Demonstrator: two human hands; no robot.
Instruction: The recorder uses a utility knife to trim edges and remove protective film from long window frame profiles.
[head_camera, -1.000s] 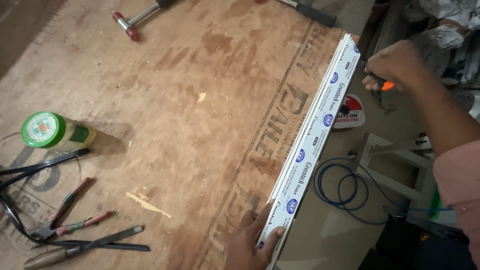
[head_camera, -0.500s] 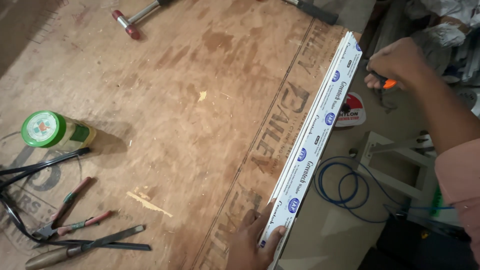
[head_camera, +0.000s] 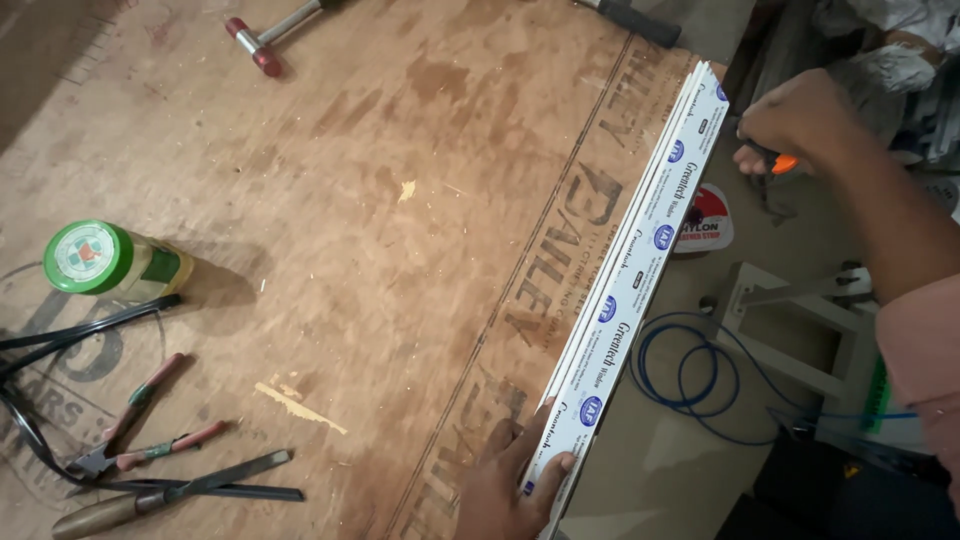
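A workshop — scuffed plywood bench (head_camera: 350, 250) strewn with pliers (head_camera: 130, 440), hammer (head_camera: 270, 35), chisel (head_camera: 160, 495).

White strip (head_camera: 640, 262), blue round marks

A green-capped bottle (head_camera: 108, 262) is parked on the left of the plywood bench (head_camera: 380, 250), just above pliers (head_camera: 140, 430) and a wooden-handled chisel (head_camera: 165, 493). A red-tipped hammer (head_camera: 268, 38) is left lying up top. Blue wire (head_camera: 690, 375) is coiled on the floor beside the bench.
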